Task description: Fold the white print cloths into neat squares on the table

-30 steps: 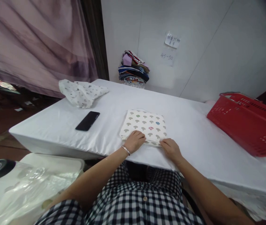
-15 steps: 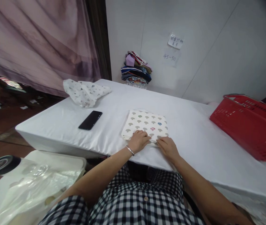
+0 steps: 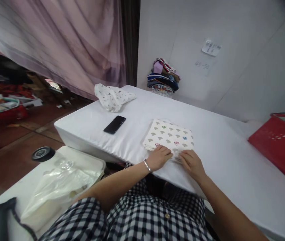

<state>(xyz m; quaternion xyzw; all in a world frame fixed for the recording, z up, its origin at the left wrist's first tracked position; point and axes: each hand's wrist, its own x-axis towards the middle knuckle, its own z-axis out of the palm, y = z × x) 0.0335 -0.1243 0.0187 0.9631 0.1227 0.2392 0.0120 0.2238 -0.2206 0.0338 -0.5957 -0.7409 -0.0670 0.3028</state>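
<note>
A folded white cloth (image 3: 169, 135) printed with grey, red, blue and green mushrooms lies flat on the white-covered table (image 3: 222, 154) in front of me. My left hand (image 3: 159, 158), with a silver bracelet at the wrist, has its fingers closed at the cloth's near edge. At the right part of the same edge, my right hand (image 3: 193, 164) pinches the cloth between thumb and fingers. The fingertips of both hands are partly hidden.
Beyond my left hand lie a black phone (image 3: 114, 125) and a crumpled patterned white cloth (image 3: 113, 97). A red basket (image 3: 280, 144) stands at the right. Folded fabrics (image 3: 163, 78) are stacked by the wall. A side table at lower left bears a plastic bag (image 3: 57, 184) and a black-lidded container (image 3: 43, 154).
My view has turned left, so everything appears farther right. Both hands stay at the near edge of the folded cloth, which looks much the same.
</note>
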